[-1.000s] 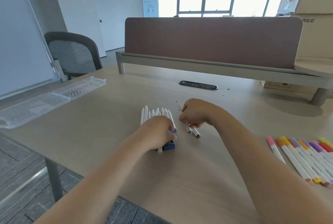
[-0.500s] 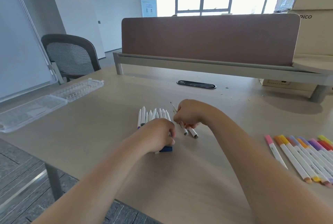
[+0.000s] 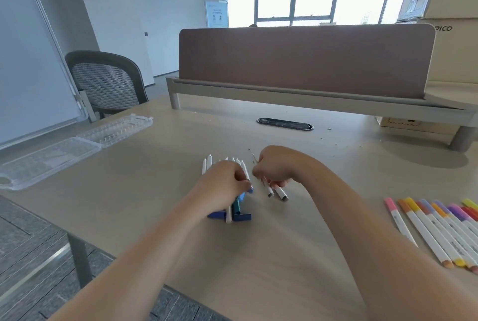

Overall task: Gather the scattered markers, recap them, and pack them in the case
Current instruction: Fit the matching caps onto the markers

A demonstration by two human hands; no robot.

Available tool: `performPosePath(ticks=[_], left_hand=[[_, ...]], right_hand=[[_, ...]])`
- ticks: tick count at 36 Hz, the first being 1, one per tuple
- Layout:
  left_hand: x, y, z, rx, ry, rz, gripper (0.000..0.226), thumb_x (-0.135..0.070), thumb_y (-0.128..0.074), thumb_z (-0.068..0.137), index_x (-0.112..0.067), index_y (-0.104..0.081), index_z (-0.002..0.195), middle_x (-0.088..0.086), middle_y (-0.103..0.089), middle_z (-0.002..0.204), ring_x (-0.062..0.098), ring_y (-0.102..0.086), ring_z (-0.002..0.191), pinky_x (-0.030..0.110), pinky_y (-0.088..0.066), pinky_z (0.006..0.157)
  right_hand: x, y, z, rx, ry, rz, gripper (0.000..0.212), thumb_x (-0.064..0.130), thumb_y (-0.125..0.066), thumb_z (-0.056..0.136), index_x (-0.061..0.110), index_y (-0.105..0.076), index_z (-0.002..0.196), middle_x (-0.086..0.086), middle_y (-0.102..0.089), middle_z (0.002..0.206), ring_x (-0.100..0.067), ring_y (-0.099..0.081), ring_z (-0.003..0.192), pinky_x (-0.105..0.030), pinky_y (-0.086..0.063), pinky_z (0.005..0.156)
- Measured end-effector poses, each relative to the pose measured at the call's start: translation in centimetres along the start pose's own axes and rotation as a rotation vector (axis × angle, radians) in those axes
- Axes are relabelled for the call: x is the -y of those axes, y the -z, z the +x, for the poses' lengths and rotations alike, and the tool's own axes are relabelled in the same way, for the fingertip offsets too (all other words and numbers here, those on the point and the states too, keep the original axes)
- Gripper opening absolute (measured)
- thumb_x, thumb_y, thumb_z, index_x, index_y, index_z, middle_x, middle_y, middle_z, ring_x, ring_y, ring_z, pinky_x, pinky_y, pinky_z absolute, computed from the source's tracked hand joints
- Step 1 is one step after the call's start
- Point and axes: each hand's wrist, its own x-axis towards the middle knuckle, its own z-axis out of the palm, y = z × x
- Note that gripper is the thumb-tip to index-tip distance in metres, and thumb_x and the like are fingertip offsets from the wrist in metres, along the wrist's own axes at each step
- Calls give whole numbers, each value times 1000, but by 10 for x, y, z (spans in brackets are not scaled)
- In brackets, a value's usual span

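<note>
**A:** Hands status?
**B:** I see the left hand (image 3: 225, 181) gripping the bundle of white-barrelled, blue-capped markers (image 3: 239, 207) at the beige table (image 3: 155, 191) centre. The right hand (image 3: 274, 168) grasps two white markers (image 3: 280, 192) just beside.
**A:** Case?
**B:** The clear plastic case (image 3: 51, 157) lies open, far left.

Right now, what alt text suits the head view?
A person's left hand grips a bunch of white markers with blue caps on a pale desk; the right hand holds two white markers. Capped colourful markers lie right, an open clear plastic case far left.

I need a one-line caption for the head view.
Left hand and right hand hold markers on the desk, clear case open nearby.
</note>
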Motion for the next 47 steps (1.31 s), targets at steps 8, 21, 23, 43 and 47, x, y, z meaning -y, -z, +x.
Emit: performPosePath(ticks=[8, 21, 23, 43, 47], left_hand=[[21, 14, 13, -251, 175, -629, 9, -8, -64, 89, -9, -71, 94, 6, -74, 75, 9, -50, 48, 19, -37, 42], [29, 17, 13, -345, 268, -858, 6, -11, -65, 90, -10, -70, 86, 2, -74, 70, 11, -52, 48, 22, -32, 44], [30, 17, 13, -333, 268, -858, 5, -11, -66, 90, -8, -70, 89, 4, -75, 73, 12, -52, 49, 23, -32, 45], [12, 12, 11, -407, 146, -648, 10, -15, -63, 90, -18, -71, 94, -4, -71, 72, 4, -58, 48, 23, -41, 51], [7, 1, 9, -284, 110, -589, 26, -17, -59, 94, -26, -67, 116, 0, -72, 100, 16, -68, 77, 24, -46, 68]], right_hand=[[8, -2, -12, 170, 147, 46, 21, 17, -56, 87, -2, -64, 86, -15, -70, 67, -18, -57, 49, -25, -46, 55], [17, -6, -21, 362, 202, 38, 10, 11, -58, 92, 2, -58, 86, -13, -68, 67, -13, -60, 47, -19, -43, 43], [17, -6, -22, 341, 187, 26, 11, 11, -57, 92, 2, -58, 87, -15, -67, 67, -12, -55, 42, -14, -37, 36], [18, -11, -14, 18, 284, -97, 29, 22, -60, 91, -3, -68, 77, -4, -66, 58, -8, -52, 44, -22, -40, 58], [6, 4, -7, -43, 153, -193, 34, 30, -61, 93, 3, -69, 75, -3, -64, 60, -10, -54, 49, -24, -43, 61]])
